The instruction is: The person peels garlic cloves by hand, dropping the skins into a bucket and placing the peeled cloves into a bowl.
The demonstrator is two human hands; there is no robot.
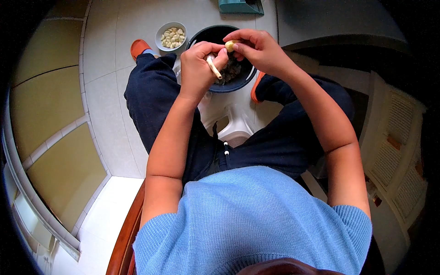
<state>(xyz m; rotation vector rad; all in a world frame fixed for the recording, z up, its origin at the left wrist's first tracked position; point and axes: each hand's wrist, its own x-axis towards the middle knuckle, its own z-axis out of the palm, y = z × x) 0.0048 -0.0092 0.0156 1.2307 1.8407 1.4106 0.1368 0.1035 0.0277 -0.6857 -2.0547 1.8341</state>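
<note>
My right hand (259, 50) pinches a yellowish garlic clove (230, 45) between thumb and fingertips. My left hand (199, 64) is closed beside it, its thumb and index fingertips reaching the clove's left side. From the left palm a short pale stalk (214, 68), like a garlic stem, sticks out toward me; its upper end is hidden by the fingers. Both hands are over a dark round basin (239, 82) with dark, papery-looking scraps (230, 72) in it. Left of the basin, a white bowl (158, 42) holds many peeled garlic cloves (173, 38).
My knees, in dark trousers (151, 96), flank the basin, and orange slippers (139, 47) are on the tiled floor (105, 50). A white plastic stool (236, 123) stands between my legs. A teal dustpan-like object (240, 6) lies beyond the basin.
</note>
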